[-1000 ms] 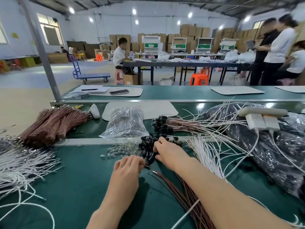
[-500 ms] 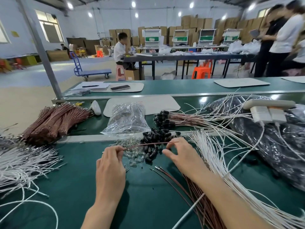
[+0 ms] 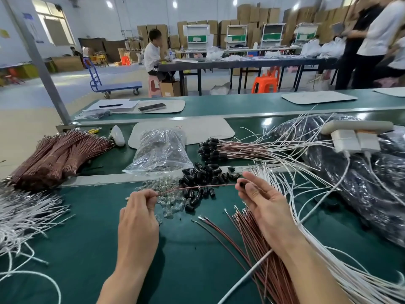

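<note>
My left hand (image 3: 139, 213) pinches one end of a thin reddish-brown wire (image 3: 195, 188) that stretches level above the green bench. My right hand (image 3: 260, 200) pinches a small black cap (image 3: 242, 184) at the wire's other end. Just behind the wire lies a heap of loose black caps (image 3: 203, 175), and next to it a scatter of small clear parts (image 3: 168, 200). A fan of brown wires (image 3: 247, 235) lies under my right wrist, beside a spread of white wires (image 3: 291, 194).
A clear plastic bag (image 3: 161, 150) sits behind the caps. Finished capped wires (image 3: 230, 150) lie at the centre back, brown bundles (image 3: 54, 154) at left, white wires (image 3: 24, 218) at far left, dark bags (image 3: 361, 183) and a white power strip (image 3: 355, 130) at right. People work at tables beyond.
My hands lifted from the cap heap and moved apart, drawing one brown wire taut between them. My right hand now holds a black cap at the wire's end.
</note>
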`<state>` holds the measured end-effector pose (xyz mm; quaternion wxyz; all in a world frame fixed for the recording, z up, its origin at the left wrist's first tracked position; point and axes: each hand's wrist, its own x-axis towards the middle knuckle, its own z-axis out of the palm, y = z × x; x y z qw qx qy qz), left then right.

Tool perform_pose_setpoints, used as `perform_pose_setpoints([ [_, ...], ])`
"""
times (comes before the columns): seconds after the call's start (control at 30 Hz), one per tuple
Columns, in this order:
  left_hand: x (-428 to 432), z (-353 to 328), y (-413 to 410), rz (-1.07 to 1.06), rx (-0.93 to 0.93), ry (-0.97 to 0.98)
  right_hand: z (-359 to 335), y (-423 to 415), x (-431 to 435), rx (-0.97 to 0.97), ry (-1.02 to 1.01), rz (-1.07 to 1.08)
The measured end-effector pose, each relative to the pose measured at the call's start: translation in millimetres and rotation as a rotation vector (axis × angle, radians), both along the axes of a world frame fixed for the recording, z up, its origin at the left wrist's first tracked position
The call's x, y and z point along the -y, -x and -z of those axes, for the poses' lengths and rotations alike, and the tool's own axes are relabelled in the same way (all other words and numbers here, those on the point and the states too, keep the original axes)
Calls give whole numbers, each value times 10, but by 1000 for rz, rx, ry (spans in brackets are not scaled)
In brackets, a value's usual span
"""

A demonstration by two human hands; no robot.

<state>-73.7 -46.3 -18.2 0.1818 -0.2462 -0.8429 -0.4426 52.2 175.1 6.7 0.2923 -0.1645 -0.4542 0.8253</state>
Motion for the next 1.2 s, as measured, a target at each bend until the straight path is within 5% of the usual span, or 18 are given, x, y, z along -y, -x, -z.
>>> perform_pose_setpoints([
  [1.03,15,102,71,102,13,109,-11,-26,86,86,-329,-59],
  [1.2,8,77,45,124,16,117,-21,-16,105,17,-229,-133],
])
